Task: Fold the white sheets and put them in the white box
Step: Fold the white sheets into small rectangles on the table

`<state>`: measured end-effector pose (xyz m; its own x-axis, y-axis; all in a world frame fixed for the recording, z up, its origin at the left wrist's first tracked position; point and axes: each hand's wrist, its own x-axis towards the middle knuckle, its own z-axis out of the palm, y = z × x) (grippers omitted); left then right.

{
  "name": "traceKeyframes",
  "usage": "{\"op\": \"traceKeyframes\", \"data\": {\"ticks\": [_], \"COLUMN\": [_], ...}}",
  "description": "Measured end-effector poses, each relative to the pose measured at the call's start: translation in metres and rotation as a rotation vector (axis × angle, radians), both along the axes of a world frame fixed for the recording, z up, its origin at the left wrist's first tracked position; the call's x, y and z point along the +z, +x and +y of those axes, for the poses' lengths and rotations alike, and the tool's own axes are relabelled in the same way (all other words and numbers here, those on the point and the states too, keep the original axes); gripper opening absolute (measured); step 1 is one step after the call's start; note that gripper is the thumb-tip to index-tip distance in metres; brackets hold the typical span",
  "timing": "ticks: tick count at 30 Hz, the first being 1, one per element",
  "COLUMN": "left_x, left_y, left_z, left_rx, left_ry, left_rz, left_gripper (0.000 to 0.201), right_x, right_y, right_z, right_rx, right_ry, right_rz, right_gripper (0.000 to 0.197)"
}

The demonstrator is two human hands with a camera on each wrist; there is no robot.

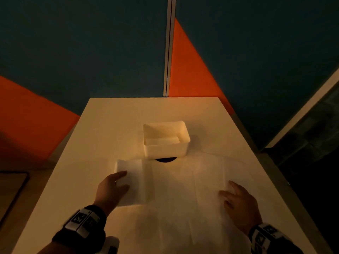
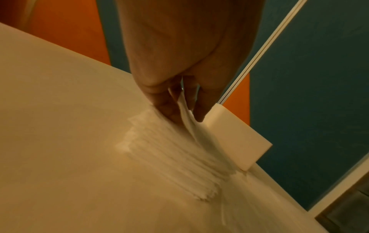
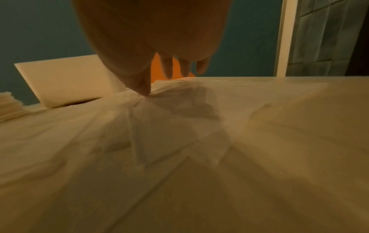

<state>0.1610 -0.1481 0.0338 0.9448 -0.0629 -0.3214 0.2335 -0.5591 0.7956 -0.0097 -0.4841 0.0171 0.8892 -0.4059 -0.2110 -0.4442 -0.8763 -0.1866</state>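
Unfolded white sheet [image 1: 183, 189] lies flat, long axis across the table [image 1: 110, 116].

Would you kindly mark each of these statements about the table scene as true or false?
1. The white box stands on the table beyond both hands. True.
2. The white box is empty. False: a folded white sheet already lies inside it.
3. The left hand pinches a sheet edge at the stack of white sheets. True.
4. The right hand grips the white box. False: it rests on the spread sheet, apart from the box.
5. The spread sheet is already folded small. False: it lies opened out across the table.
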Motion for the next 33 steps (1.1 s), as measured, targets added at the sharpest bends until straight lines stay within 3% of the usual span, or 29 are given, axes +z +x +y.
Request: {"op": "traceKeyframes", "data": {"ticks": [6,13,16,18,20,22,24,26,30,33], "left_x": [-0.003,-0.008,-0.009,-0.008,-0.001,0.009,0.018,0.030,0.060,0.074], "left_y": [0.002,0.007,0.009,0.009,0.007,0.004,0.002,-0.001,-0.011,-0.016], "left_z": [0.001,0.001,0.002,0.002,-0.001,-0.010,-0.023,-0.038,-0.069,-0.085], "left_rx": [-0.038,-0.081,-0.138,-0.207,-0.241,-0.248,-0.299,-0.357,-0.460,-0.496], "left_ry": [0.085,0.159,0.247,0.403,0.593,0.624,0.530,0.306,-0.235,-0.503], "left_rz": [-0.062,-0.135,-0.143,-0.167,-0.207,-0.255,-0.317,-0.314,-0.002,0.215], "left_gripper": [0.051,0.050,0.049,0.050,0.056,0.060,0.058,0.050,0.036,0.058], "right_x": [0.001,0.005,0.009,0.013,0.021,0.033,0.048,0.066,0.093,0.110], "right_y": [0.006,0.009,0.011,0.017,0.025,0.037,0.048,0.059,0.074,0.078], "right_z": [0.001,0.003,0.004,0.005,0.008,0.013,0.019,0.029,0.055,0.075], "right_rx": [0.032,0.083,0.078,0.066,0.022,-0.040,-0.108,-0.123,-0.075,-0.002], "right_ry": [-0.036,-0.064,-0.074,-0.059,0.017,0.167,0.379,0.516,0.760,0.945], "right_rz": [0.125,0.108,0.057,-0.021,-0.155,-0.296,-0.422,-0.488,-0.546,-0.527], "right_gripper": [0.049,0.051,0.051,0.048,0.044,0.039,0.033,0.030,0.029,0.031]}}
